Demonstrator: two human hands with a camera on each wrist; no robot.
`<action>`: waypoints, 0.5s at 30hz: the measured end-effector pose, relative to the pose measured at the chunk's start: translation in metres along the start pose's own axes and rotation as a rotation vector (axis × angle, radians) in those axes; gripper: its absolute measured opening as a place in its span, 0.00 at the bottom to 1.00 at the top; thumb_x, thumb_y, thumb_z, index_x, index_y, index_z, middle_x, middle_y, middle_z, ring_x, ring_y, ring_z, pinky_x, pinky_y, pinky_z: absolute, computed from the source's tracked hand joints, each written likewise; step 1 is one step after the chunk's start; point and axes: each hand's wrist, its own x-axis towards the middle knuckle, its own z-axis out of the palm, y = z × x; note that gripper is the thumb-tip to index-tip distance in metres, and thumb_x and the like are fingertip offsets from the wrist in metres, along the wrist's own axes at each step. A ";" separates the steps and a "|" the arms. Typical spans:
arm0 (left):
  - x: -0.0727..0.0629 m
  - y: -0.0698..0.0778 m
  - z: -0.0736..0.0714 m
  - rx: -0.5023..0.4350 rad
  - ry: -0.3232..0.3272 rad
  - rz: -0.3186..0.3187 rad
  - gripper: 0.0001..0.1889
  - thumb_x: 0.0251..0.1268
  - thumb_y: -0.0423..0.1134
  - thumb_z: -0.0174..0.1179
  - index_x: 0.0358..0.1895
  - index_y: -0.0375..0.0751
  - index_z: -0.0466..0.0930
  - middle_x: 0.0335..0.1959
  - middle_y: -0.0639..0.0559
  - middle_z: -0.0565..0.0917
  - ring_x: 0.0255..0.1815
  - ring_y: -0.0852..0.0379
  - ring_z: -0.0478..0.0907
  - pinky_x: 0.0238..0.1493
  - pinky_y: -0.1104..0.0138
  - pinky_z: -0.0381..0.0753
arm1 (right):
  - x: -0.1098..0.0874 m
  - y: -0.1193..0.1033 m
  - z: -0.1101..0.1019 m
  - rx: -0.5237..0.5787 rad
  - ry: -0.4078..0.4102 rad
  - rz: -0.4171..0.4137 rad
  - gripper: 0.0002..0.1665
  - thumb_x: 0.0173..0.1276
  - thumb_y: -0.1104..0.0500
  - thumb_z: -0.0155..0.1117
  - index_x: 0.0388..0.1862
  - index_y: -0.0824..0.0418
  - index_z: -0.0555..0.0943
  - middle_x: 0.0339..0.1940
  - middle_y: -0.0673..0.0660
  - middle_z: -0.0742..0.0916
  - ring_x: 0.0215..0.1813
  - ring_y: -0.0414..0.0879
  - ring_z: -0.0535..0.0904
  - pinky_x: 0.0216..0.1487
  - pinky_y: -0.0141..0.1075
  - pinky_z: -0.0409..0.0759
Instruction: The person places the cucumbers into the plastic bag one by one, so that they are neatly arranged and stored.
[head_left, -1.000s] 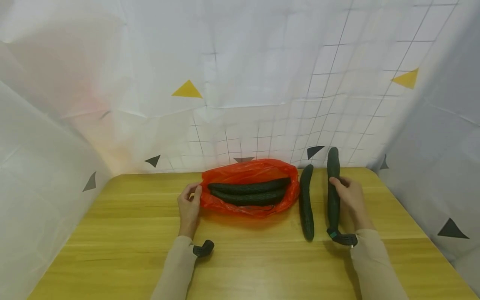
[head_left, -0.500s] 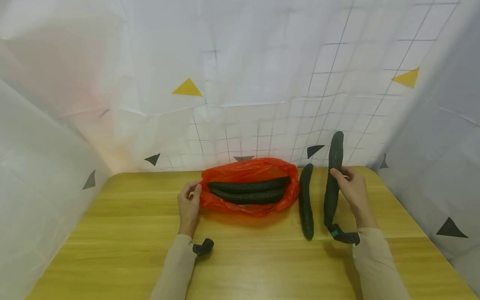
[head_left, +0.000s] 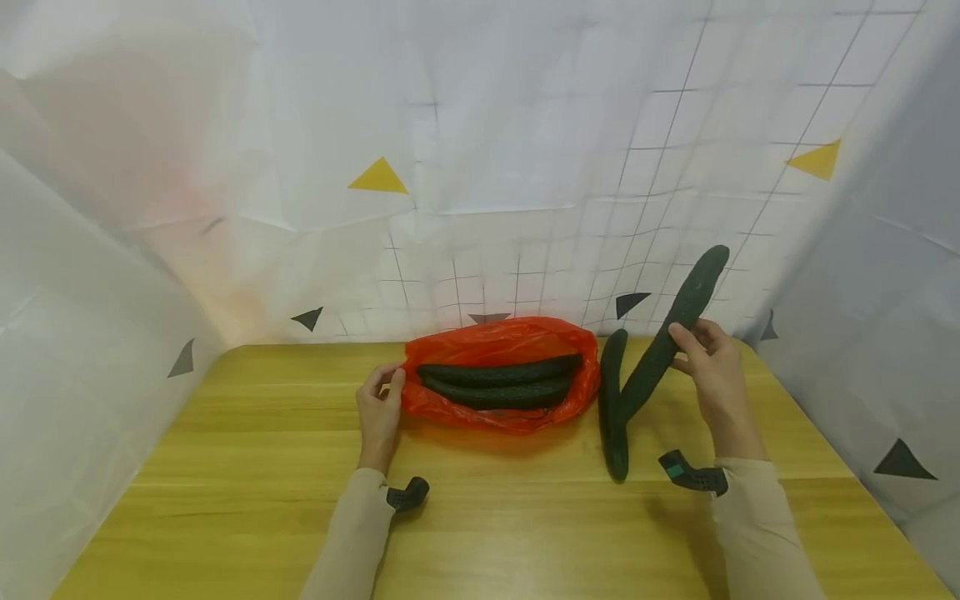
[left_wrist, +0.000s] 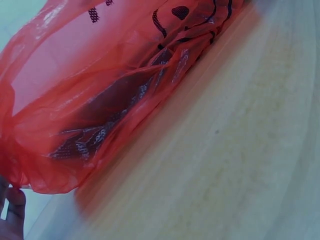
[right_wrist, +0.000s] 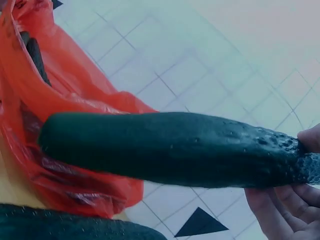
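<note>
A red plastic bag (head_left: 465,412) lies with its mouth spread on the table, two dark green cucumbers (head_left: 498,372) side by side inside it. At its left end my left hand (head_left: 380,414) pinches the bag's edge between thumb and fingers; only fingertips show in the left wrist view. My right hand (head_left: 712,367) grips a cucumber (head_left: 675,321) around its middle, tilted with the upper end to the right. The lower end of that cucumber overlaps another cucumber (head_left: 615,450) on the table, right of the bag. In the right wrist view the held cucumber (right_wrist: 165,147) crosses in front of the bag.
The wooden table (head_left: 247,467) ends at a white wall sheet (head_left: 495,167) with grid lines and triangle markers. Further white sheets stand at the left and right. A black wrist device (head_left: 693,475) juts from each sleeve.
My right hand has raised the cucumber off the table and tipped it, its top swinging right and its lower end left towards the lying cucumber. My left hand stays at the bag.
</note>
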 end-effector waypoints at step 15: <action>-0.007 0.031 -0.002 -0.009 -0.040 -0.013 0.14 0.65 0.34 0.58 0.46 0.24 0.79 0.41 0.27 0.78 0.36 0.67 0.74 0.34 0.76 0.73 | -0.007 -0.011 0.033 0.167 0.019 -0.158 0.20 0.67 0.63 0.59 0.57 0.60 0.69 0.50 0.52 0.79 0.47 0.40 0.81 0.41 0.30 0.82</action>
